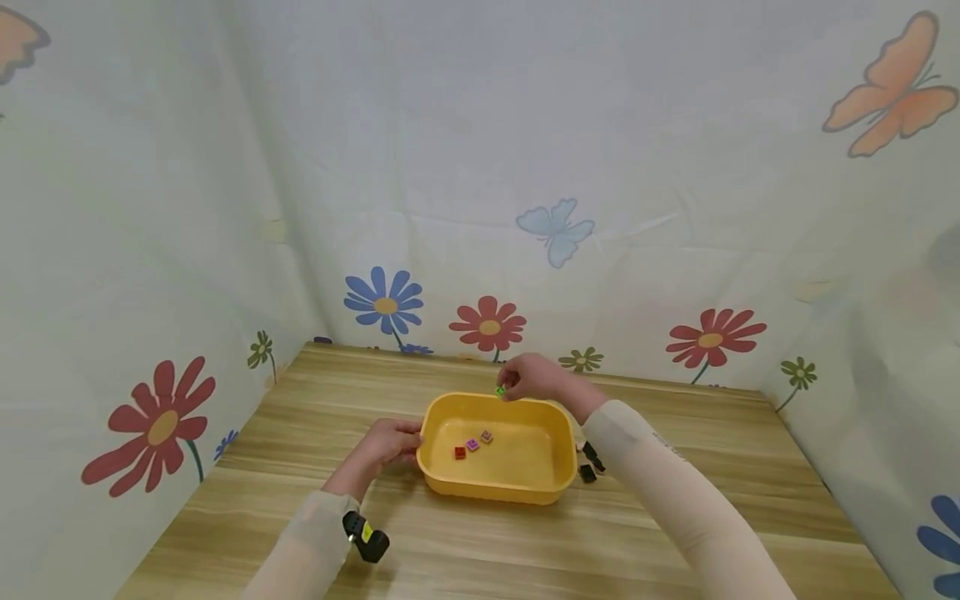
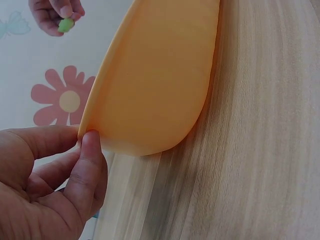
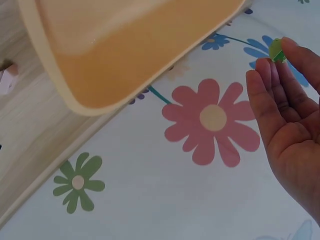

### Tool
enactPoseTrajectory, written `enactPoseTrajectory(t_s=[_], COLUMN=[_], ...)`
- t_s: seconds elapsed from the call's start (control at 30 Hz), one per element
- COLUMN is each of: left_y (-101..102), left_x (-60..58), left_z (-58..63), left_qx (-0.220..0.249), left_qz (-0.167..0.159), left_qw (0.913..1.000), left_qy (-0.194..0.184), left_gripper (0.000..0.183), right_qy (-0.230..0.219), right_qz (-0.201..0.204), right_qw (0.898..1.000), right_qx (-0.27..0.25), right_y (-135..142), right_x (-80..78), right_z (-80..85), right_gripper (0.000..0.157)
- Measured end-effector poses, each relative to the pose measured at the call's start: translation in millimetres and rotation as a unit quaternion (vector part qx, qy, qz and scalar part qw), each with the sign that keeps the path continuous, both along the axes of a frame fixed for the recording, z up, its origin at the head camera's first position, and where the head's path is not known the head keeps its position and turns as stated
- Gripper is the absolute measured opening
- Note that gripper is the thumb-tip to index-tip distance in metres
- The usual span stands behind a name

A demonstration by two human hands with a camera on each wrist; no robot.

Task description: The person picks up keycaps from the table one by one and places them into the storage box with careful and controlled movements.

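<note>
A yellow plastic basin (image 1: 495, 492) sits on the wooden table. My left hand (image 1: 390, 442) pinches its left rim between thumb and fingers, seen close up in the left wrist view. Above the far rim, my right hand (image 1: 534, 377) holds a small bright green block (image 3: 276, 50) between thumb and fingertips. Inside the basin, toward its left side, lie a red block (image 1: 460, 453), a pink-purple block (image 1: 472, 445) and a tan block (image 1: 487, 437) in a slanting row.
Small dark pieces (image 1: 587, 473) lie just right of the basin, partly behind the right sleeve (image 1: 660, 475). The left wrist wears a black device (image 1: 366, 537). A white curtain (image 1: 450, 167) printed with flowers and butterflies surrounds the table (image 1: 315, 400) at the back and sides.
</note>
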State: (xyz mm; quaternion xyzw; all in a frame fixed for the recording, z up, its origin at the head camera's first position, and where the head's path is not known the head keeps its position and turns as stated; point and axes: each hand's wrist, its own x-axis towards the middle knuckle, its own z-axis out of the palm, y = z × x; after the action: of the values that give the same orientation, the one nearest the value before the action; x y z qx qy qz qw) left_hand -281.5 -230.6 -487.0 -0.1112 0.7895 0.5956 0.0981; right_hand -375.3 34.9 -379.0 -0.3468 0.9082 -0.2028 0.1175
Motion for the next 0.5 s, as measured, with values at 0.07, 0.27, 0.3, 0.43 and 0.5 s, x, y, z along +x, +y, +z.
enactPoseTrajectory(t_s=[0.07, 0.27, 0.3, 0.43, 0.5], left_y=[0, -1, -1, -1, 0], left_x=[-0.3, -0.1, 0.2, 0.7, 0.7], left_z=[0.6, 3.2, 3.5, 2.2, 1.0], left_qx=[-0.001, -0.001, -0.001, -0.002, -0.001], left_qz=[0.0, 0.001, 0.001, -0.003, -0.004], left_qw=[1.0, 1.0, 1.0, 1.0, 1.0], left_qy=[-0.001, 0.001, 0.001, 0.006, 0.007], left_gripper=[0.039, 0.039, 0.039, 0.039, 0.039], right_qy=[-0.002, -0.01, -0.011, -0.013, -0.015], right_qz=[0.007, 0.002, 0.0, -0.005, -0.003], right_qw=[1.0, 1.0, 1.0, 1.0, 1.0], right_qx=[0.005, 0.014, 0.013, 0.015, 0.018], right_y=[-5, -20, -22, -31, -35], right_x=[1.1, -0.1, -0.9, -3.2, -4.0], right_z=[-0.4, -4.8, -7.0, -18.7, -25.0], right_gripper=[0.015, 0.016, 0.016, 0.018, 0.018])
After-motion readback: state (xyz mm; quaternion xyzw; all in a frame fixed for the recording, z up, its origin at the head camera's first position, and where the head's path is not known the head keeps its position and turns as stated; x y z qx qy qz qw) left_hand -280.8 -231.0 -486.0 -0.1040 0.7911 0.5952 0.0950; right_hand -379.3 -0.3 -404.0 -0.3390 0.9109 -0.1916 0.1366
